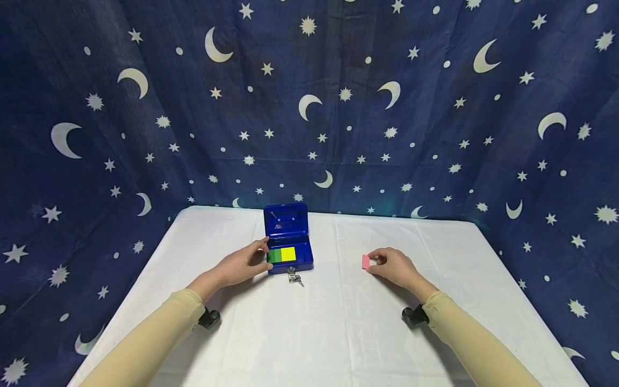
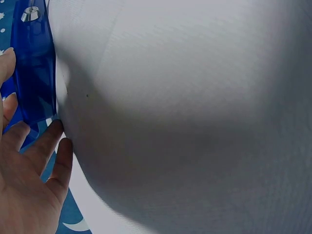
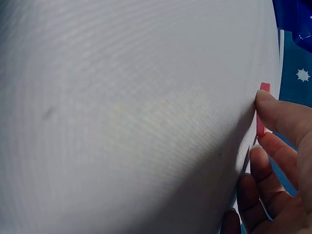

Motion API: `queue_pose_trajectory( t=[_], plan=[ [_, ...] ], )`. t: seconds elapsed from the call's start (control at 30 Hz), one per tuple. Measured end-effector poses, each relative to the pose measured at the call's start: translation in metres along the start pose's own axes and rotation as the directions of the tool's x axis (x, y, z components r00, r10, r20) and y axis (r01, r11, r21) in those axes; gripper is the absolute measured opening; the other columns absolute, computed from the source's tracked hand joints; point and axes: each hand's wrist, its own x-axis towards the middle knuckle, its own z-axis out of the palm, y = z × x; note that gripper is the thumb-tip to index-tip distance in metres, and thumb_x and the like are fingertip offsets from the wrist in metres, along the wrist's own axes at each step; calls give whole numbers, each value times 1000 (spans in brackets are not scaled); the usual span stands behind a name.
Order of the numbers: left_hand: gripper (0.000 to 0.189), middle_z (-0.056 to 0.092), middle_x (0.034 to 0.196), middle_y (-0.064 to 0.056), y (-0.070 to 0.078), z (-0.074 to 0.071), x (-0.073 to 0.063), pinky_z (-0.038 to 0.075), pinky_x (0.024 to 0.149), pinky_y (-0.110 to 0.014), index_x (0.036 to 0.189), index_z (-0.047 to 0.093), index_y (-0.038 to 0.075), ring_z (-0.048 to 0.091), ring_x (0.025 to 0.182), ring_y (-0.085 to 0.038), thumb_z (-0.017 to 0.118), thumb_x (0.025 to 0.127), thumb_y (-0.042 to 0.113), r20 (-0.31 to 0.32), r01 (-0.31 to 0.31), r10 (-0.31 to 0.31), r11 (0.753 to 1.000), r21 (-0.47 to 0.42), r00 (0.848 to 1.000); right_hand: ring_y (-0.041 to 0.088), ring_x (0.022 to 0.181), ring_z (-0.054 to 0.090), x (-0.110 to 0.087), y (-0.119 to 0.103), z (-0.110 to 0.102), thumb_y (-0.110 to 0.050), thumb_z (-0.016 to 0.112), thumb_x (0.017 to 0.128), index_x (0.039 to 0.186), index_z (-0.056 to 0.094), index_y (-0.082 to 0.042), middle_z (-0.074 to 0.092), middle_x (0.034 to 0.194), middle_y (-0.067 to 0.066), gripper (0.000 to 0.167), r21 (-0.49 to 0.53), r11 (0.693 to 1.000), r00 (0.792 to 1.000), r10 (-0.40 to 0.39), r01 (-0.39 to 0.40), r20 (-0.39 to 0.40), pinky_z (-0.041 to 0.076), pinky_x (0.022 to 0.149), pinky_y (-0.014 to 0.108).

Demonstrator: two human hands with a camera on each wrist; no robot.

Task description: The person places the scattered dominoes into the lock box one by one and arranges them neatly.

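Note:
An open blue metal cash box [image 1: 303,254] stands left of centre on the table. Inside it, green blocks [image 1: 274,256] and yellow blocks [image 1: 288,253] lie side by side. My left hand [image 1: 240,264] is at the box's left side, thumb and index fingertips against it, with the other fingers loosely extended in the left wrist view. To the right, my right hand [image 1: 397,267] pinches a small pink block [image 1: 365,262] by its ends between thumb and index finger. In the right wrist view the block [image 3: 261,124] is held close over the white cloth.
A small padlock with keys [image 1: 293,276] hangs at the front of the box. The box's lid [image 1: 286,221] leans back, raised. White cloth covers the table [image 1: 319,333], and a dark blue curtain [image 1: 271,107] with moons and stars surrounds its back and sides.

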Motion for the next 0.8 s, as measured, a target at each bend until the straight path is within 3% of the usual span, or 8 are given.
queue_pose_trajectory(
  t=[0.3, 0.8],
  plan=[
    [49, 26, 166, 3, 2, -1, -2, 36, 110, -57, 131, 52, 21, 41, 144, -29, 64, 97, 54, 8, 7, -7, 1000, -4, 1000, 14, 73, 51, 3, 1, -2, -30, 82, 83, 108, 73, -12, 57, 78, -6, 32, -51, 998, 999, -32, 34, 33, 39, 69, 35],
    [55, 26, 166, 2, 3, -2, -1, 36, 111, -57, 138, 51, 20, 40, 144, -29, 64, 96, 55, 11, 7, -7, 1000, -4, 1000, 14, 68, 50, 4, -6, -3, -33, 83, 82, 102, 69, -11, 55, 76, -2, 33, -16, 1000, 998, 12, -11, 68, 36, 64, 32]
  ],
)
